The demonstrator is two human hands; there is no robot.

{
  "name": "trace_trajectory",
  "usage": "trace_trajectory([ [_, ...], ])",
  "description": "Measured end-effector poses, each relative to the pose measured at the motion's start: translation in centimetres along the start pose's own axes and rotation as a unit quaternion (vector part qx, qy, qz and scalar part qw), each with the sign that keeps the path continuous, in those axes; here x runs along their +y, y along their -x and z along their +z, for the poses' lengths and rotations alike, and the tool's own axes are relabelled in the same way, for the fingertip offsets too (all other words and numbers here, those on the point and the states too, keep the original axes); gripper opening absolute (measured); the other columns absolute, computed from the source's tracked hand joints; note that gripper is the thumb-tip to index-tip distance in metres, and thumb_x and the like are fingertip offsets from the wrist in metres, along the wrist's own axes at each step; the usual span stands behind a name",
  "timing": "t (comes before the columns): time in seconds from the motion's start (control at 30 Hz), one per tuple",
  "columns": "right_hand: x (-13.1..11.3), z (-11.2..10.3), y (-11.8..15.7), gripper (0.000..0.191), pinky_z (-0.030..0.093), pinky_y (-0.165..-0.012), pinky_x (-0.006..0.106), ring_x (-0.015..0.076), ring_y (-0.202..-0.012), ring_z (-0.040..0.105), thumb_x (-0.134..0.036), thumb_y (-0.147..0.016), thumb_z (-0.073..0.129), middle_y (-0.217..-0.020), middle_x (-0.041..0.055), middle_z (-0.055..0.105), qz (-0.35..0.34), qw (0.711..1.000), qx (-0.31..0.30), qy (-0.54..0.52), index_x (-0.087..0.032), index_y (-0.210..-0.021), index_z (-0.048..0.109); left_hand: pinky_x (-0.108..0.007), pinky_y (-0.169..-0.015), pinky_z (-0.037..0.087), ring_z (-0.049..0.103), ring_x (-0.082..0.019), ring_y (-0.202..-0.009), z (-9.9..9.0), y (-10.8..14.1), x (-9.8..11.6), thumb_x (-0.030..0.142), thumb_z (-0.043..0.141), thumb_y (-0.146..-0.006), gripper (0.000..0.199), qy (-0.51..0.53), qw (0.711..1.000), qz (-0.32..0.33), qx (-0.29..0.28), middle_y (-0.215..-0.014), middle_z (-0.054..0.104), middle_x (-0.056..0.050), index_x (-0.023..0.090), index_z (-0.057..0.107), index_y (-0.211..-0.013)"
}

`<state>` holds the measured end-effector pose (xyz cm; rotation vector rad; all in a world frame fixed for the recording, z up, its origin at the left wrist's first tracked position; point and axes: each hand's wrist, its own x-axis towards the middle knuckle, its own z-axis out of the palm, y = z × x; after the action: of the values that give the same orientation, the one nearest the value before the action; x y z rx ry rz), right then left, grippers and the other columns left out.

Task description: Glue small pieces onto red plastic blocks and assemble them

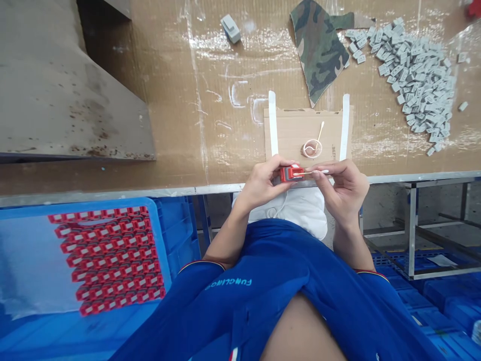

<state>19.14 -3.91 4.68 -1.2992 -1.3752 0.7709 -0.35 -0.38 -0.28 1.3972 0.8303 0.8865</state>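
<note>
Near the table's front edge, my left hand (266, 183) grips a small red and grey part (291, 173) between thumb and fingers. My right hand (341, 187) pinches a thin cotton swab (325, 172) from the right, and the swab's far tip lies against the red part. Just beyond my hands, a small clear round dish (312, 148) rests on a cardboard sheet (287, 131) held down by white tape strips. A second swab (320, 131) leans in that dish.
A heap of small grey pieces (423, 75) spreads at the right, beside a camouflage cloth (318, 47). One grey block (230, 28) sits farther back. A grey metal structure (75, 95) stands left. Below it, a blue tray (158, 235) holds rows of red parts (112, 260).
</note>
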Motion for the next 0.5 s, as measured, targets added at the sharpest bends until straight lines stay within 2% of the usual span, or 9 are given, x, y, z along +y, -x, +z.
trace_trajectory([
  [0.27, 0.01, 0.13, -0.02, 0.009, 0.067, -0.076, 0.033, 0.0194, -0.090, 0.081, -0.026, -0.095, 0.077, -0.095, 0.0005, 0.082, -0.008, 1.000, 0.000, -0.005, -0.026, -0.097, 0.067, -0.031, -0.086, 0.063, 0.077, -0.020, -0.099, -0.03, -0.05, -0.17, 0.036, 0.082, -0.087, 0.040, -0.022, 1.000, 0.018, -0.003, -0.114, 0.077, -0.010, 0.019, 0.069, -0.121],
  [0.5, 0.08, 0.44, -0.52, 0.008, 0.067, -0.078, 0.035, 0.0199, -0.089, 0.081, -0.024, -0.096, 0.075, -0.095, 0.0001, 0.081, -0.079, 0.995, 0.007, 0.055, -0.028, -0.099, 0.068, -0.030, -0.080, 0.061, 0.075, -0.019, -0.091, -0.12, -0.03, -0.27, 0.037, 0.081, -0.086, 0.039, -0.063, 0.997, 0.034, 0.003, -0.107, 0.077, -0.008, 0.021, 0.069, -0.119],
])
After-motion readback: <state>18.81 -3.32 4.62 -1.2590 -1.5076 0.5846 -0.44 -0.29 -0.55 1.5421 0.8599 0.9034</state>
